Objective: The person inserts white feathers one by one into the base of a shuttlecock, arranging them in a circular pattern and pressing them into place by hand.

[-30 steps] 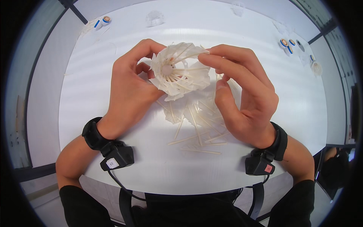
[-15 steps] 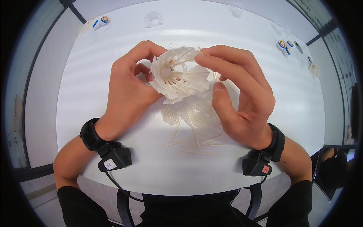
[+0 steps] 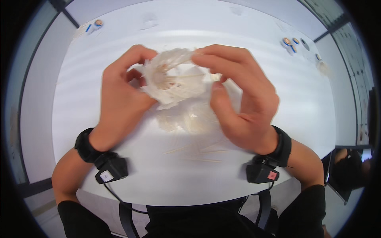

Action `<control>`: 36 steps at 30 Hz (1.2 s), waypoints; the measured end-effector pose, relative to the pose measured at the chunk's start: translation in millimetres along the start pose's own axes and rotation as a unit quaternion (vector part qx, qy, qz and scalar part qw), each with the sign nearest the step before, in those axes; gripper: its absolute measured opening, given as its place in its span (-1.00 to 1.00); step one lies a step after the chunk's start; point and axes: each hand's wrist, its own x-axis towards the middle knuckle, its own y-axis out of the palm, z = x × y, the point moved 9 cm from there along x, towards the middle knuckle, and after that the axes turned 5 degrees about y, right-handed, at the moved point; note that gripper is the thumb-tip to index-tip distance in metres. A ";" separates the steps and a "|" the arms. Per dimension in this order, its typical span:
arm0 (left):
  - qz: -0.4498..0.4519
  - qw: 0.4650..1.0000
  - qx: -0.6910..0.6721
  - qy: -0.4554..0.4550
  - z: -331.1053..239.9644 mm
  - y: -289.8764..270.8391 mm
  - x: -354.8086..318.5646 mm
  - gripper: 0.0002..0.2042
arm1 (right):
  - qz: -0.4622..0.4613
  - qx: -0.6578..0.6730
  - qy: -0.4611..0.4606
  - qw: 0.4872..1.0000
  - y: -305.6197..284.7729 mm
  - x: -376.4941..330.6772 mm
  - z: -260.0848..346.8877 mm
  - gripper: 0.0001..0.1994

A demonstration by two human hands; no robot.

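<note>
A ragged, translucent white flower-like piece [image 3: 174, 94], with thin pale sticks fanning out from a round centre, is held up over the table. My left hand [image 3: 123, 85] is closed round its left side, with part of the fingers hidden behind it. My right hand [image 3: 248, 95] is at its right edge, thumb and fingers apart. The right fingertips touch or nearly touch the rim; blur hides which. Below the piece, loose thin sticks [image 3: 212, 151] and crumpled clear film pieces [image 3: 190, 122] lie on the white table [image 3: 139, 174].
Small tape rolls [image 3: 99, 23] lie at the far left, with more rolls [image 3: 287, 41] and a grey ring [image 3: 304, 44] at the far right. Faint clear plastic [image 3: 149, 20] sits near the back edge. Black devices with cables [image 3: 112, 168] are strapped to both wrists.
The whole view has shifted, so table and hands appear farther left and the picture is blurrier. Both hands keep nearly the same pose around the white piece.
</note>
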 end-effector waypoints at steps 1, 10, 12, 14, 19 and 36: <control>-0.001 1.000 -0.019 -0.015 0.7 2.1 -0.3 -0.68 | 0.000 0.001 0.006 1.000 1.1 -0.4 -1.5 -0.56; 0.018 1.000 0.024 0.007 -0.7 3.1 2.4 -0.69 | -0.065 0.033 -0.033 0.997 4.0 -2.4 -1.0 -0.67; 0.016 1.000 0.024 0.007 -0.2 2.9 1.8 -0.69 | -0.066 0.033 -0.035 0.997 3.5 -2.8 0.8 -0.67; 0.022 0.999 0.026 0.010 -0.8 2.7 1.8 -0.70 | -0.072 0.032 -0.041 0.996 2.4 -2.3 2.6 -0.67; 0.020 1.000 0.018 0.015 -5.3 3.6 0.3 -0.67 | -0.069 0.025 -0.042 0.996 2.5 -0.7 4.1 -0.68; 0.055 0.997 -0.032 0.040 -6.0 8.8 0.4 -0.71 | 0.035 0.056 0.001 0.998 3.2 -1.1 0.3 -0.83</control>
